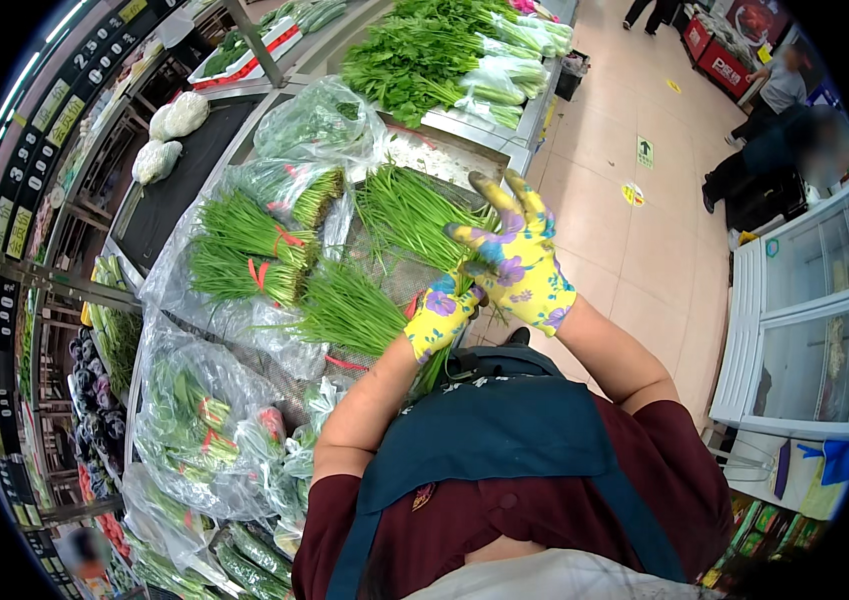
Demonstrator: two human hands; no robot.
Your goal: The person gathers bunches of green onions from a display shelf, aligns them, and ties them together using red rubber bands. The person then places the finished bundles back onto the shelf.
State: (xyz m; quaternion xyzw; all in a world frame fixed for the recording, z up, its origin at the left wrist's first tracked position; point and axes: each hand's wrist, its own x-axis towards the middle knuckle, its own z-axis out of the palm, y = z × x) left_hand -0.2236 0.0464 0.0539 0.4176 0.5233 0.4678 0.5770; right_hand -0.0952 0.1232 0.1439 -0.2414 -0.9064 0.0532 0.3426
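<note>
My left hand [441, 313], in a yellow flowered work glove, closes around the stalk ends of a loose bunch of green chives [417, 221]. Its leaves fan out up and left over a mesh-surfaced display counter [368, 259]. Just beside it is my right hand [525, 262], in a matching glove with dirty fingertips, its fingers spread over the bunch's right edge. Whether its thumb touches the stalks, I cannot tell. Another heap of chives [353, 311] lies under my left wrist, with a red tie [413, 305] beside it.
Chive bundles with red ties [252, 247] lie on clear plastic sheeting [169, 277]. Bagged greens [199, 420] are at lower left, and leafy celery-like bunches [432, 52] at the counter's far end. Across the tiled aisle [597, 247] stand a glass-doored cooler [807, 330] and people.
</note>
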